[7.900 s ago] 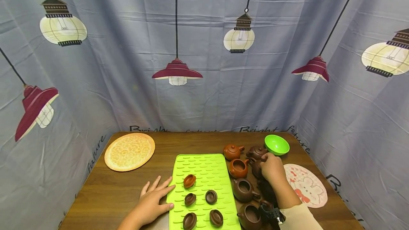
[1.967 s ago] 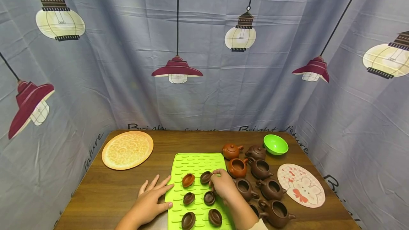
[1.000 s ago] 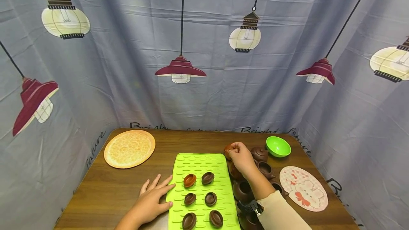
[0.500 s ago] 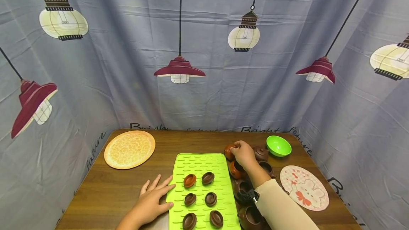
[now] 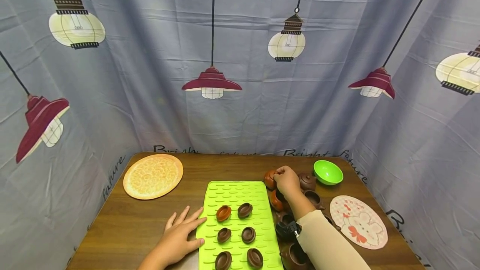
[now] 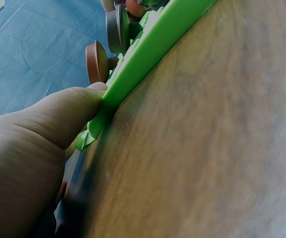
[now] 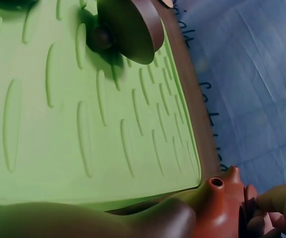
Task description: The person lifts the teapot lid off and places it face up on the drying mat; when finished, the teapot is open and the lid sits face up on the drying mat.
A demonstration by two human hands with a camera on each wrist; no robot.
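Note:
My left hand (image 5: 179, 236) lies with spread fingers on the left edge of the green silicone mat (image 5: 215, 191); in the left wrist view its thumb (image 6: 68, 111) touches the mat's side. My right hand (image 5: 289, 182) is at the orange teapot (image 5: 269, 179) in the back row. In the right wrist view its fingers pinch the reddish-brown lid (image 7: 250, 196) at that pot's top; whether the lid has left the rim I cannot tell. Nearer stands a lidless orange teapot (image 5: 276, 201). One orange lid (image 5: 223, 213) and several brown lids, such as this one (image 5: 245, 210), lie upside down on the mat.
Several brown teapots (image 5: 294, 257) crowd the mat's right side, partly hidden by the right arm. A lidded brown teapot (image 5: 307, 181) stands near the green bowl (image 5: 328, 173). A rabbit-print placemat (image 5: 358, 222) lies at right, a round yellow placemat (image 5: 153, 176) at back left.
A brown lid was set on the mat's upper right by my right hand, which then moved back and right to the rear orange teapot. My left hand has stayed in place.

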